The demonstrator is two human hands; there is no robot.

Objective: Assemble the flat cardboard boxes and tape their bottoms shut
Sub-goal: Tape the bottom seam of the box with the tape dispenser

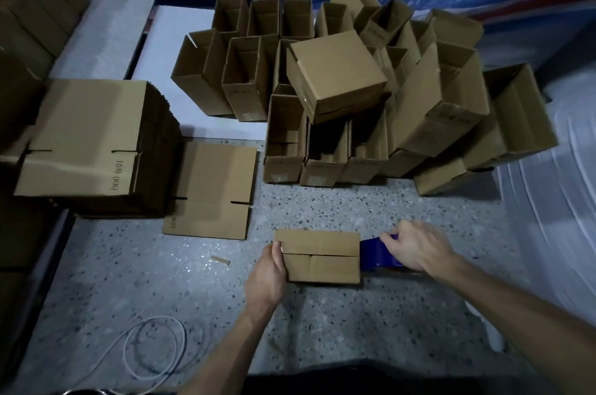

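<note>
Head: right hand [416, 248] half-hides tape dispenser [375, 253]; left hand [269, 272] grips box [321, 256].

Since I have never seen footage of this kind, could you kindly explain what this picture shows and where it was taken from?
There is no machine here: a person works with bare hands. The single picture comes from a camera worn on the head, looking forward and down. The left hand grips the left end of a small box that lies on the speckled floor with its closed flaps up. The right hand holds a blue tape dispenser at the box's right end. To the left sits a stack of flat cardboard, with one flat sheet beside it. Behind lies a heap of assembled boxes, most of them open-topped. A white cord loops near the bottom left. Whether tape already covers the seam, I cannot tell.
</note>
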